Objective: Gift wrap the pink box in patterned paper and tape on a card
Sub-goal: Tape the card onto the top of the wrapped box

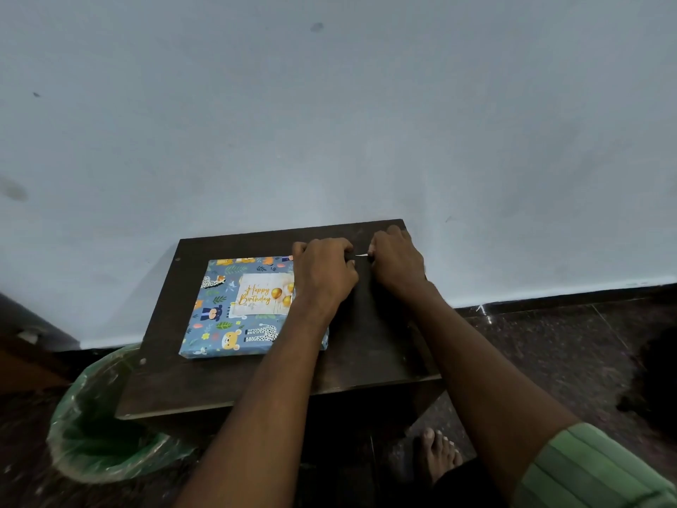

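Note:
The box, wrapped in blue paper with cartoon animals, lies flat on the left half of a small dark wooden table. A white "Happy Birthday" card with gold balloons lies on its top. My left hand hovers over the box's far right corner with fingers curled. My right hand is just to its right, also curled. Between the two hands runs a thin pale strip of tape, pinched at both ends. What else the hands hold is hidden.
A green bin lined with a clear bag stands on the floor at the table's front left corner. A pale wall rises right behind the table. My bare foot rests on the dark floor under the table's front edge.

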Tool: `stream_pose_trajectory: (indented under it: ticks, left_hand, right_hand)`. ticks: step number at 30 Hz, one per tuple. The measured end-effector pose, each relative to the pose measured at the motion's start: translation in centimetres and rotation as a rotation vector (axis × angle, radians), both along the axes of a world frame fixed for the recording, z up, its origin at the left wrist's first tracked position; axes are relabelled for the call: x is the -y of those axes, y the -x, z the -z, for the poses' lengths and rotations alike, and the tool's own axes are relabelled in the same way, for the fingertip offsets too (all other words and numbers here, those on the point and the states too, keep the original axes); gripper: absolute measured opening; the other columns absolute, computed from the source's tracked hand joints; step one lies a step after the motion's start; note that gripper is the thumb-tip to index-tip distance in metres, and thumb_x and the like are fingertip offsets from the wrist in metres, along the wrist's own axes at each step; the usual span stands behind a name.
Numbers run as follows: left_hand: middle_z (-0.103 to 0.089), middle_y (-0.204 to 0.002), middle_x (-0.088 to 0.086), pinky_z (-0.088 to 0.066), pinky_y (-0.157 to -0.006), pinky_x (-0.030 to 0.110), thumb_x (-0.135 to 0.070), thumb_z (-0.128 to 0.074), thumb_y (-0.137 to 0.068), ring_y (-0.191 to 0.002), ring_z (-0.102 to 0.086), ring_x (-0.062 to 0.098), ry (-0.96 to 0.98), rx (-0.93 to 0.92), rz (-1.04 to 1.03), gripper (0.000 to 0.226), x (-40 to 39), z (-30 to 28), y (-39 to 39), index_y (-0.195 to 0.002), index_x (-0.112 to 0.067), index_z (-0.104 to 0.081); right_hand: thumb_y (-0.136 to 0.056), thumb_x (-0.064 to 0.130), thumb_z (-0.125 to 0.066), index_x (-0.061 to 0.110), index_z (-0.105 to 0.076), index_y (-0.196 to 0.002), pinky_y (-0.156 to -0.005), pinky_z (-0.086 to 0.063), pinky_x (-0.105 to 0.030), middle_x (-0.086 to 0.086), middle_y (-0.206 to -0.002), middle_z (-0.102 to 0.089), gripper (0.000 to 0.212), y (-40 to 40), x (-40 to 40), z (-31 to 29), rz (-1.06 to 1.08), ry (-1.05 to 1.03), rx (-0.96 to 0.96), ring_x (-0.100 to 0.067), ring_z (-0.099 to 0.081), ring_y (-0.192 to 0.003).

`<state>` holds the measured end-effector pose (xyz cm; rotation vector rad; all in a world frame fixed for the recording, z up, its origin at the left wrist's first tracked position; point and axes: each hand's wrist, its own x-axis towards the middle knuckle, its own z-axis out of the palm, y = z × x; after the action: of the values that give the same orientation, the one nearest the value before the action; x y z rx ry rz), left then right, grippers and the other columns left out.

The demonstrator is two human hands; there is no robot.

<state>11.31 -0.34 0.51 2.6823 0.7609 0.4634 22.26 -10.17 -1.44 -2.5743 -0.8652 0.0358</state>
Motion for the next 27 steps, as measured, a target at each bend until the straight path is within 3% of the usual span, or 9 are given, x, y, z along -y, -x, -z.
stream_pose_trajectory:
  ticks: [4,6,9,13,16,19,22,24,27]
  left_hand:
    - [-0.078,-0.116,-0.006,-0.027,-0.109,0.036,-0.031,-0.07,-0.101,-0.116,-0.067,0.015,0.012,0.048,0.026,0.028,-0.5,0.1,0.3,-0.128,-0.029,-0.074]
    - [-0.077,-0.092,-0.008,-0.026,-0.1,0.034,-0.033,-0.069,-0.101,-0.1,-0.068,0.015,0.01,0.073,0.034,0.012,-0.9,0.1,0.3,-0.105,-0.031,-0.08]
    - [-0.067,-0.069,-0.013,-0.025,-0.091,0.032,-0.037,-0.07,-0.101,-0.083,-0.065,0.012,0.008,0.134,0.036,0.021,-1.4,-0.3,0.7,-0.083,-0.029,-0.079]
    - [-0.079,-0.088,-0.019,-0.038,-0.105,0.036,-0.039,-0.076,-0.094,-0.088,-0.07,0.004,0.117,0.256,0.063,0.01,-2.6,-0.8,2.0,-0.092,-0.033,-0.084]
    - [-0.078,-0.079,-0.021,-0.057,-0.095,0.043,-0.039,-0.082,-0.089,-0.079,-0.072,-0.004,0.322,0.337,0.071,0.006,-4.0,-0.9,3.6,-0.09,-0.033,-0.085]
    - [-0.077,-0.073,-0.02,-0.06,-0.089,0.042,-0.034,-0.082,-0.09,-0.071,-0.072,-0.004,0.382,0.354,0.013,0.006,-5.4,-1.4,5.5,-0.085,-0.031,-0.084]
    - [-0.078,-0.075,-0.015,-0.063,-0.078,0.037,-0.025,-0.08,-0.094,-0.071,-0.075,0.003,0.455,0.38,-0.064,0.008,-7.1,-1.6,8.1,-0.089,-0.027,-0.085]
    - [-0.08,-0.081,-0.014,-0.063,-0.08,0.033,-0.023,-0.077,-0.096,-0.078,-0.076,0.002,0.466,0.416,-0.115,0.009,-8.1,-1.6,10.0,-0.093,-0.024,-0.085]
    - [-0.081,-0.089,-0.014,-0.058,-0.079,0.026,-0.021,-0.074,-0.097,-0.085,-0.074,0.001,0.449,0.447,-0.205,0.011,-10.1,-1.7,14.3,-0.097,-0.024,-0.085]
  right_hand:
    - [-0.092,0.001,-0.05,0.019,-0.056,-0.094,-0.085,-0.043,-0.037,-0.009,-0.115,-0.055,0.02,0.4,0.5,-0.1,-0.106,-0.107,-0.055,-0.027,-0.048,-0.112]
    - [-0.091,0.002,-0.049,0.024,-0.053,-0.087,-0.086,-0.044,-0.038,-0.008,-0.109,-0.057,0.023,0.6,0.4,-0.5,-0.139,-0.185,-0.076,-0.026,-0.05,-0.107]
    - [-0.092,0.0,-0.053,0.024,-0.052,-0.082,-0.083,-0.044,-0.036,-0.005,-0.099,-0.06,0.026,1.1,0.3,-1.0,-0.178,-0.297,-0.104,-0.021,-0.052,-0.098]
    - [-0.093,-0.004,-0.054,0.015,-0.057,-0.085,-0.072,-0.036,-0.027,0.001,-0.09,-0.06,0.021,1.8,-0.3,-1.3,-0.177,-0.424,-0.175,-0.015,-0.052,-0.086]
    - [-0.093,-0.004,-0.057,0.016,-0.056,-0.085,-0.07,-0.037,-0.025,-0.001,-0.089,-0.062,0.022,3.2,-1.4,-1.5,-0.221,-0.464,-0.175,-0.016,-0.053,-0.083]
    - [-0.093,-0.004,-0.056,0.015,-0.057,-0.085,-0.069,-0.039,-0.026,0.0,-0.087,-0.062,0.02,5.3,-3.2,-2.2,-0.269,-0.505,-0.201,-0.015,-0.054,-0.081]
    - [-0.092,-0.006,-0.052,0.013,-0.061,-0.085,-0.065,-0.047,-0.02,0.003,-0.078,-0.066,0.022,8.0,-5.7,-3.1,-0.253,-0.618,-0.362,-0.006,-0.06,-0.07]
    - [-0.092,-0.005,-0.057,0.01,-0.066,-0.086,-0.064,-0.057,-0.029,-0.003,-0.077,-0.07,0.019,9.8,-7.3,-3.6,-0.216,-0.723,-0.497,-0.013,-0.068,-0.07]
    - [-0.093,-0.005,-0.065,0.004,-0.07,-0.093,-0.066,-0.061,-0.031,-0.014,-0.081,-0.071,0.011,13.4,-10.1,-4.3,-0.236,-0.804,-0.681,-0.025,-0.072,-0.071]
